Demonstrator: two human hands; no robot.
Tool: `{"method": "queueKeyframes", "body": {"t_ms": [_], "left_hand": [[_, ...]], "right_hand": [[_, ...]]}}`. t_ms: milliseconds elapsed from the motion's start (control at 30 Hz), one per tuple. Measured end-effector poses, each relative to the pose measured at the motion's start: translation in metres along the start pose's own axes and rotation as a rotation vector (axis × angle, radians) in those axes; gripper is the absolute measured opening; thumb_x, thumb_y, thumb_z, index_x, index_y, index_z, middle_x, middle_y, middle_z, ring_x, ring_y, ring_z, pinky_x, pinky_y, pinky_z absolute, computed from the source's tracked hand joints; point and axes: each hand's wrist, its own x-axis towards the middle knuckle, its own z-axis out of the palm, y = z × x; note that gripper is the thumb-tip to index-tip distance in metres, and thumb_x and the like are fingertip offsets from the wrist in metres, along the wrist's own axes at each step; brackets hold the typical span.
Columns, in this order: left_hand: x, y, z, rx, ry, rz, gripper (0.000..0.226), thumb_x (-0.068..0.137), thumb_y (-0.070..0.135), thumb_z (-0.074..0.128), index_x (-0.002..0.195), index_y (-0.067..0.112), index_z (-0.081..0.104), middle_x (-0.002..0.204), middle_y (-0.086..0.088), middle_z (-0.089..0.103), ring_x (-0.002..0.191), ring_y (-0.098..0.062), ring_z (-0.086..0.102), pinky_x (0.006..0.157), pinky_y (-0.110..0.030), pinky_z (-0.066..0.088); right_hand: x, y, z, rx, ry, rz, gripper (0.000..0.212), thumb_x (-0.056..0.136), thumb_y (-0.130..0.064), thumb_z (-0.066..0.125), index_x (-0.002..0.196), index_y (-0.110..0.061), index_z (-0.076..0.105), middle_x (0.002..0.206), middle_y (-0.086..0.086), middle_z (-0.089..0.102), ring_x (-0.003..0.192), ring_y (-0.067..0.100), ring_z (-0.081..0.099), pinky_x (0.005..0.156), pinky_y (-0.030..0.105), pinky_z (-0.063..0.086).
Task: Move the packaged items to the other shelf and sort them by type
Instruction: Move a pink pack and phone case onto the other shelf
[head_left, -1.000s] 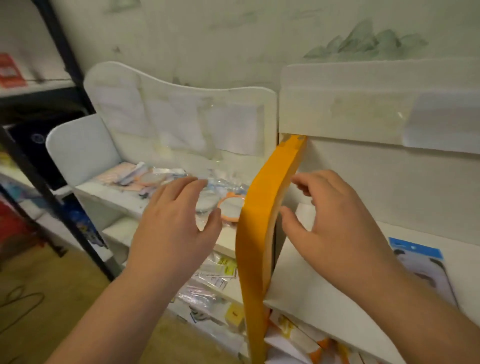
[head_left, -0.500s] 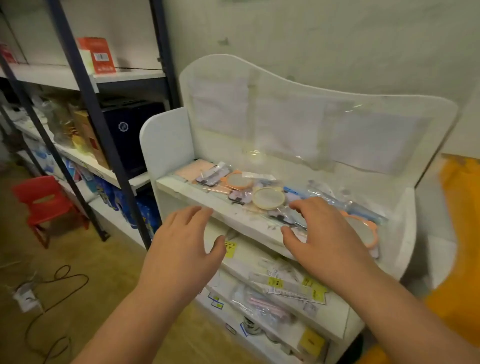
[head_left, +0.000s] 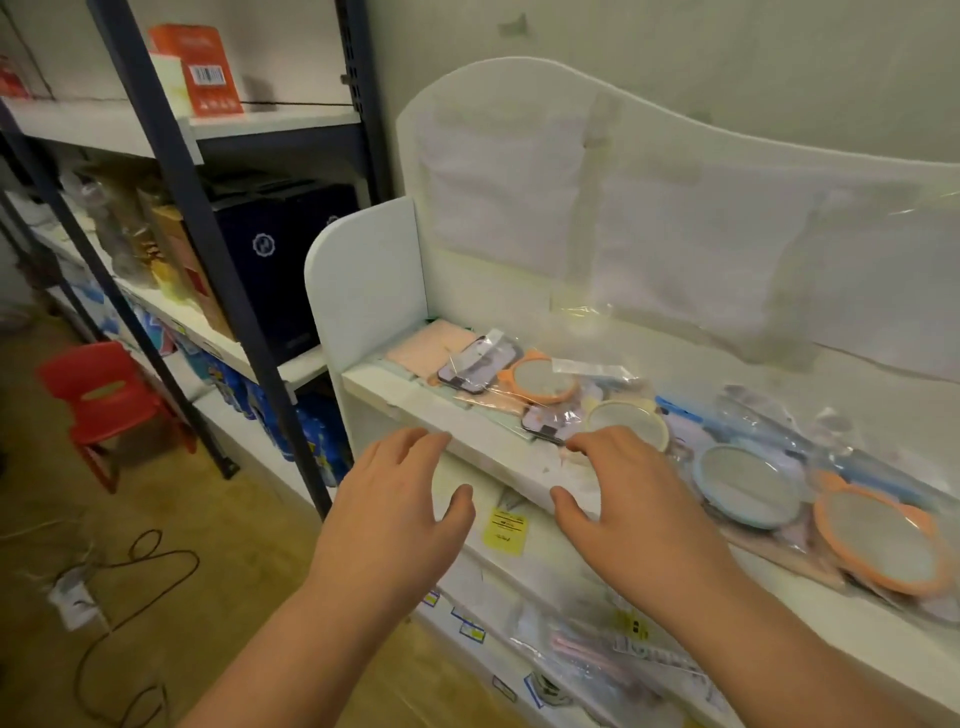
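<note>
Packets (head_left: 566, 395) lengthwise along shelf (head_left: 467, 431)

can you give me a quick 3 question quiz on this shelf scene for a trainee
1. True or false: the right hand already grips a packaged item.
2. Which round mirror lies nearest the right hand's fingertips? A) cream-rimmed mirror B) blue-rimmed mirror C) big orange-rimmed mirror
3. Fill in: the left hand hovers in front of the white shelf's front ____.

Key:
1. False; its fingers are spread and hold nothing.
2. A
3. edge
</note>
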Motion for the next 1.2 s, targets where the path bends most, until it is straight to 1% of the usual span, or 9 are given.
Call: {"method": "queueKeyframes", "body": {"t_ms": [100,300,467,567,667,800,900,1100,1200], "left_hand": [[0.041,-0.019,0.006,0.023,-0.023,-0.029,0.061,0.096,0.054,0.046,0.152,0.036,0.032,0.156,0.016,0.034,0.144,-0.006,0.027,0.116,-0.031,0.030],[0.123,-0.052,0.012,0.056,-0.068,-0.110,0.063,0.096,0.054,0.048,0.154,0.036,0.031,0.160,0.013,0.030,0.147,-0.010,0.026,0.118,-0.034,0.029],[0.169,-0.083,0.030,-0.068,-0.115,-0.195,0.059,0.094,0.054,0.052,0.149,0.039,0.036,0.155,0.016,0.036,0.132,-0.013,0.048,0.110,-0.039,0.045],[0.203,-0.102,0.045,-0.081,-0.135,-0.201,0.057,0.096,0.051,0.052,0.149,0.036,0.038,0.154,0.013,0.038,0.134,-0.016,0.045,0.110,-0.038,0.042],[0.245,-0.120,0.066,-0.014,-0.148,-0.224,0.060,0.096,0.053,0.048,0.149,0.030,0.036,0.155,0.002,0.038,0.135,-0.023,0.044,0.108,-0.044,0.043],[0.292,-0.140,0.099,0.111,-0.248,-0.210,0.072,0.094,0.064,0.040,0.152,0.023,0.029,0.155,-0.011,0.037,0.138,-0.032,0.037,0.112,-0.045,0.034],[0.313,-0.147,0.114,0.214,-0.304,-0.174,0.084,0.085,0.078,0.036,0.146,0.021,0.032,0.147,-0.013,0.046,0.131,-0.035,0.044,0.106,-0.045,0.038],[0.336,-0.159,0.111,0.235,-0.305,-0.124,0.096,0.073,0.083,0.053,0.140,0.015,0.037,0.134,-0.019,0.054,0.122,-0.037,0.049,0.100,-0.044,0.041],[0.345,-0.160,0.100,0.148,-0.325,-0.145,0.096,0.068,0.076,0.068,0.134,0.011,0.044,0.130,-0.016,0.054,0.122,-0.034,0.052,0.099,-0.040,0.042]], "right_hand": [[0.042,0.002,0.021,0.061,-0.011,-0.013,0.047,0.091,-0.045,0.055,0.135,-0.030,0.049,0.126,-0.013,0.051,0.116,0.008,0.048,0.090,0.021,0.039],[0.138,0.002,0.049,0.162,-0.020,-0.021,0.043,0.089,-0.046,0.054,0.128,-0.029,0.053,0.123,-0.012,0.053,0.112,0.011,0.052,0.090,0.032,0.048],[0.185,-0.003,0.074,0.141,-0.051,-0.025,0.037,0.090,-0.043,0.055,0.125,-0.031,0.054,0.121,-0.013,0.053,0.111,0.010,0.051,0.083,0.029,0.047],[0.201,-0.007,0.089,0.100,-0.065,-0.014,0.035,0.092,-0.042,0.055,0.125,-0.031,0.053,0.124,-0.013,0.052,0.114,0.010,0.049,0.078,0.024,0.040],[0.209,-0.008,0.103,0.077,-0.066,0.030,0.038,0.093,-0.041,0.053,0.130,-0.032,0.050,0.127,-0.015,0.050,0.116,0.008,0.047,0.075,0.019,0.029],[0.209,-0.016,0.120,0.052,-0.076,0.086,0.034,0.090,-0.039,0.057,0.122,-0.030,0.054,0.119,-0.013,0.054,0.110,0.013,0.053,0.077,0.024,0.042],[0.210,-0.023,0.129,0.042,-0.032,0.100,0.028,0.084,-0.036,0.061,0.111,-0.028,0.057,0.109,-0.011,0.057,0.101,0.015,0.057,0.073,0.029,0.050],[0.218,-0.043,0.145,0.042,0.019,0.141,0.031,0.086,-0.032,0.057,0.117,-0.027,0.056,0.113,-0.012,0.055,0.105,0.012,0.054,0.082,0.030,0.050],[0.221,-0.056,0.152,0.023,0.020,0.122,0.034,0.087,-0.031,0.056,0.120,-0.025,0.056,0.115,-0.012,0.055,0.106,0.010,0.054,0.085,0.027,0.048]]}}
